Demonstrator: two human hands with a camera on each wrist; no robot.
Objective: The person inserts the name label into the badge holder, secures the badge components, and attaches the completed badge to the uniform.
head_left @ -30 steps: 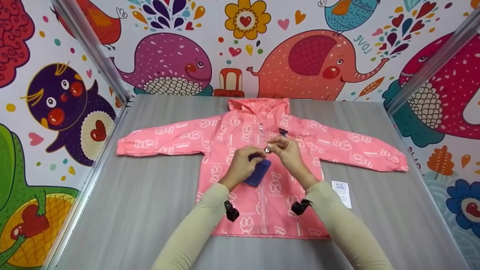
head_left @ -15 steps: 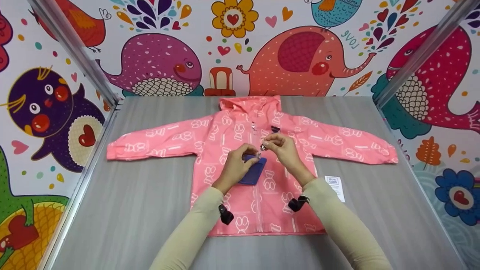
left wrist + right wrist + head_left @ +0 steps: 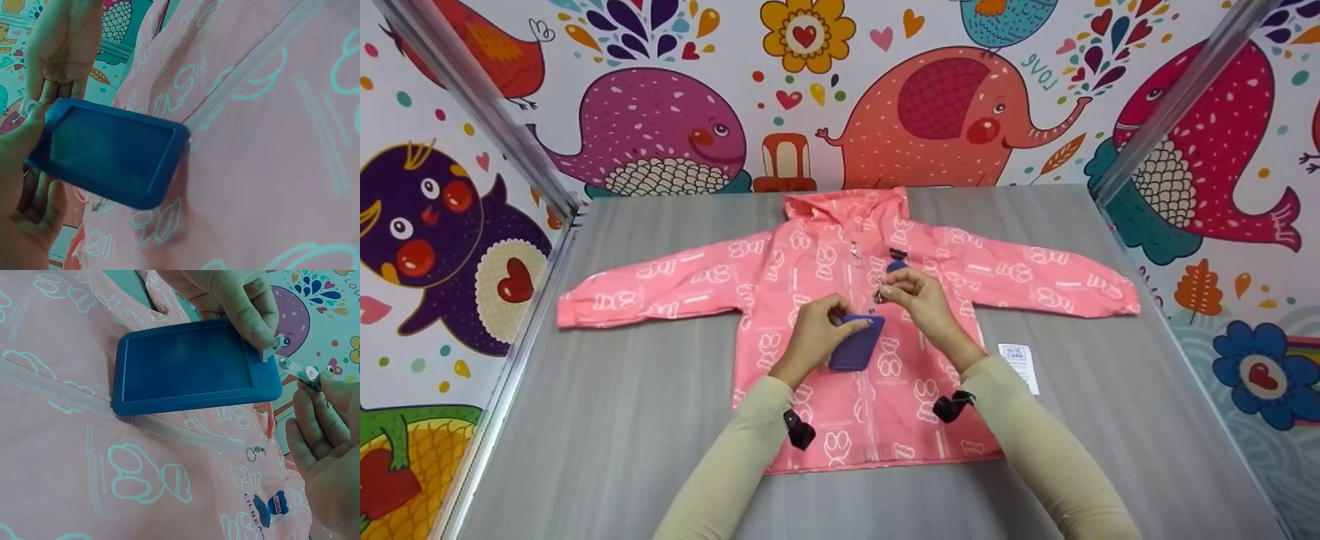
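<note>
My left hand (image 3: 814, 334) pinches a dark blue badge holder (image 3: 853, 351) at its upper end, thumb on top. The holder is tilted above a pink hooded jacket (image 3: 900, 405) laid out flat. My right hand (image 3: 922, 304) pinches a small metal clip (image 3: 879, 294) just right of the holder. In the right wrist view, a short clear strap (image 3: 289, 367) with a metal snap runs between the holder's end and the clip (image 3: 310, 377). Beyond my right fingertips shows a rounded blue piece (image 3: 896, 266). The jacket's zipper pull (image 3: 256, 453) has a ring.
A white printed card (image 3: 1018, 369) lies on the grey table (image 3: 660, 390), just right of the jacket. Cartoon-printed walls (image 3: 802, 112) with metal edge posts (image 3: 1177, 105) enclose the back and sides. A dark bear patch (image 3: 278, 502) is on the jacket's chest.
My hands have drawn slightly apart, the left one lower, and the holder has swung more upright. The blue piece now shows past my right fingers. The whole head view has shifted.
</note>
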